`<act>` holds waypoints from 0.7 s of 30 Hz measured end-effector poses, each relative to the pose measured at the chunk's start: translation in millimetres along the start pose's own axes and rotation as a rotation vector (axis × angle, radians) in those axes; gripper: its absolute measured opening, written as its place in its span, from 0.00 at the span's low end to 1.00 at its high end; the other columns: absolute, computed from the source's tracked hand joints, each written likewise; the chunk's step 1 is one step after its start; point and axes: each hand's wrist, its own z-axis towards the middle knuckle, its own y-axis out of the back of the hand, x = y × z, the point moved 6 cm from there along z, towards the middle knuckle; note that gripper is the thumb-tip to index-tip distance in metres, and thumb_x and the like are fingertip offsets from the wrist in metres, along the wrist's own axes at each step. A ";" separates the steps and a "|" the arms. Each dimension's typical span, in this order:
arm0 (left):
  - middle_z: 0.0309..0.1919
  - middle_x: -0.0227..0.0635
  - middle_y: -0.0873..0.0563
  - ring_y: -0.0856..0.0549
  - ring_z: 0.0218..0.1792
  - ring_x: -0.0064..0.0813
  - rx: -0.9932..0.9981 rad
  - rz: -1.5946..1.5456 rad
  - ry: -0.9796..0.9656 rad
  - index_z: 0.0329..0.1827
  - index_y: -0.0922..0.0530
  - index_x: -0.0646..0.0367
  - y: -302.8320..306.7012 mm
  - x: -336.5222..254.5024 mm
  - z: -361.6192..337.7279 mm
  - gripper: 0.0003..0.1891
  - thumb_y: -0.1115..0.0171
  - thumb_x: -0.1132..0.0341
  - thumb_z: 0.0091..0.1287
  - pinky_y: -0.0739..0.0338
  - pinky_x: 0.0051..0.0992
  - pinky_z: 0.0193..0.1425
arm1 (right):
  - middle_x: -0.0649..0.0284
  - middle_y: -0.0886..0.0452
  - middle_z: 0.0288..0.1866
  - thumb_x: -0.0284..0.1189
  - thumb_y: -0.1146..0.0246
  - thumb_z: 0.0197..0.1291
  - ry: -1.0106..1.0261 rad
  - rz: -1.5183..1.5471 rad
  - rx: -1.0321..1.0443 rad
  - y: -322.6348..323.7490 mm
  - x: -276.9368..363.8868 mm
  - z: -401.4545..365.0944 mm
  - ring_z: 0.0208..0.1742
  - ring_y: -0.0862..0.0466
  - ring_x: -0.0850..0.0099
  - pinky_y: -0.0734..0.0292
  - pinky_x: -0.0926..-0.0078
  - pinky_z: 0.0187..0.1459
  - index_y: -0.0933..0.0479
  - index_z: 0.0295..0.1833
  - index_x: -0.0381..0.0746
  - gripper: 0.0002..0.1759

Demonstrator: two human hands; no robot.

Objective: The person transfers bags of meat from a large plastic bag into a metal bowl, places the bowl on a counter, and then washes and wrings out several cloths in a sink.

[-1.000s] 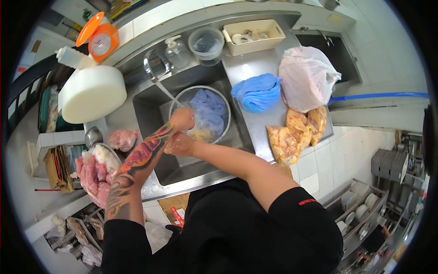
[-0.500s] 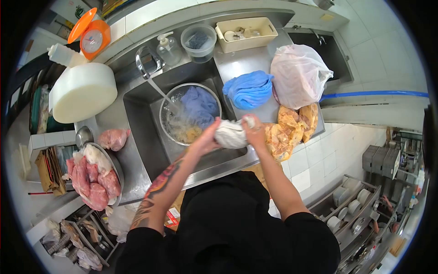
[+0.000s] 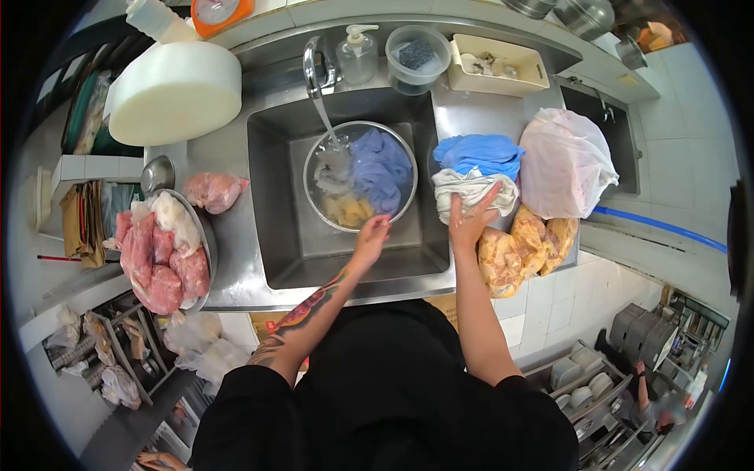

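Observation:
My right hand (image 3: 474, 218) lies on a folded white cloth (image 3: 455, 187), its fingers spread over the top. That cloth rests against a folded blue cloth (image 3: 479, 149) on the steel counter right of the sink. My left hand (image 3: 372, 237) is over the near right rim of a metal bowl (image 3: 309, 202), fingers curled together, with nothing visible in them. In the bowl, under running water from the tap (image 3: 312, 64), are a wet blue-violet cloth (image 3: 381, 166) and a yellowish cloth (image 3: 347, 210). The bowl stands in the sink (image 3: 275, 259).
Bags of orange-yellow marinated meat (image 3: 506, 255) and a white plastic bag (image 3: 567, 165) lie at the right. Raw meat (image 3: 161, 263) fills a bowl at the left. A soap dispenser (image 3: 359, 56), a tub with a scourer (image 3: 416, 56) and a cream bin (image 3: 503, 67) line the back.
The white cloth, held between both hands over the sink's right edge, now lies on the counter by the blue cloth. My left hand has let go of it. The view has shifted.

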 end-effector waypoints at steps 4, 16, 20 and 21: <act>0.48 0.43 0.14 0.15 0.51 0.39 0.070 0.679 -0.002 0.55 0.19 0.63 73.7 35.4 15.6 0.15 0.40 0.62 0.74 0.20 0.36 0.54 | 0.36 0.28 0.49 0.47 0.28 0.56 -0.102 -0.244 0.159 5.9 7.3 17.5 0.54 0.29 0.40 0.44 0.39 0.71 0.60 0.86 0.46 0.61; 0.44 0.47 0.16 0.20 0.57 0.49 0.077 1.273 -0.652 0.55 0.20 0.55 13.0 20.3 123.6 0.17 0.35 0.66 0.62 0.24 0.51 0.57 | 0.57 0.14 0.33 0.31 0.33 0.66 -0.075 -0.115 0.563 73.8 57.9 -22.7 0.28 0.17 0.74 0.24 0.74 0.32 0.19 0.62 0.38 0.20; 0.43 0.45 0.14 0.17 0.51 0.48 0.127 1.394 -0.308 0.52 0.18 0.55 25.1 66.2 147.3 0.14 0.36 0.61 0.66 0.25 0.55 0.57 | 0.55 0.15 0.37 0.28 0.35 0.66 0.013 0.145 0.771 -10.9 72.8 -54.1 0.33 0.16 0.64 0.22 0.70 0.39 0.20 0.62 0.36 0.19; 0.42 0.44 0.13 0.16 0.47 0.49 0.180 1.375 -0.259 0.50 0.17 0.56 27.9 62.0 145.8 0.14 0.38 0.59 0.68 0.24 0.53 0.55 | 0.54 0.15 0.40 0.27 0.36 0.66 0.082 0.141 0.832 -38.1 63.8 -58.8 0.36 0.15 0.59 0.22 0.68 0.42 0.21 0.62 0.35 0.19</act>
